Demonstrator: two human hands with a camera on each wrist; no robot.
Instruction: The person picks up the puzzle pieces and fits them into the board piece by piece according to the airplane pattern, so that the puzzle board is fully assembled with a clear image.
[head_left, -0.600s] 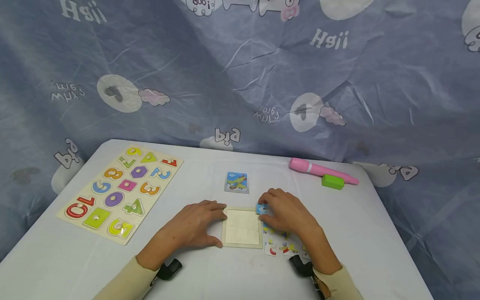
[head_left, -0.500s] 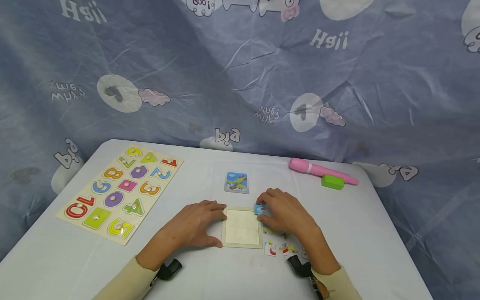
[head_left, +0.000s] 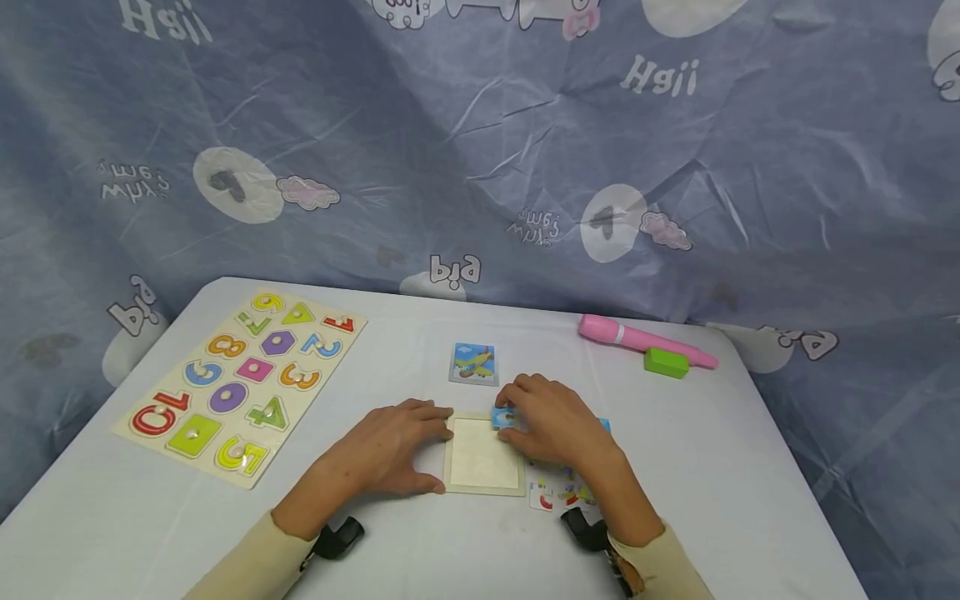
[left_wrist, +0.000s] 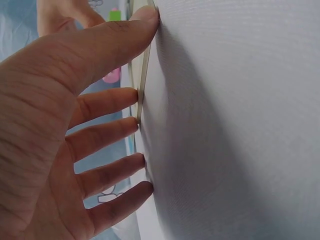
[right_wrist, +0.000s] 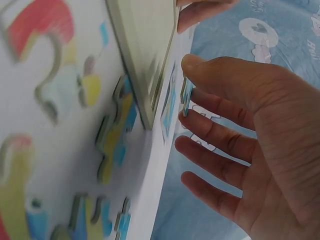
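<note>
A blue jigsaw piece [head_left: 500, 418] is pinched between the thumb and fingers of my right hand [head_left: 555, 423], above the upper right corner of a square wooden puzzle tray [head_left: 483, 489]. The right wrist view shows the piece [right_wrist: 187, 96] held off the tray by the fingertips. My left hand [head_left: 393, 447] touches the tray's left side with thumb and extended fingers; in the left wrist view they meet the tray's edge [left_wrist: 142, 82]. No pieces show inside the tray. Loose jigsaw pieces [head_left: 542, 494] lie right of it, partly hidden under my right hand.
Behind the tray lies a picture card [head_left: 474, 364] of a yellow airplane. A number-and-shape peg board [head_left: 251, 371] covers the table's left side. At the back right are a pink pen-shaped object [head_left: 641, 340] and a green block [head_left: 666, 362]. A patterned cloth hangs behind.
My right hand has moved left with the blue jigsaw piece, from beside the tray's right edge to over its corner. Another blue piece now shows behind that hand. My left hand stays put.
</note>
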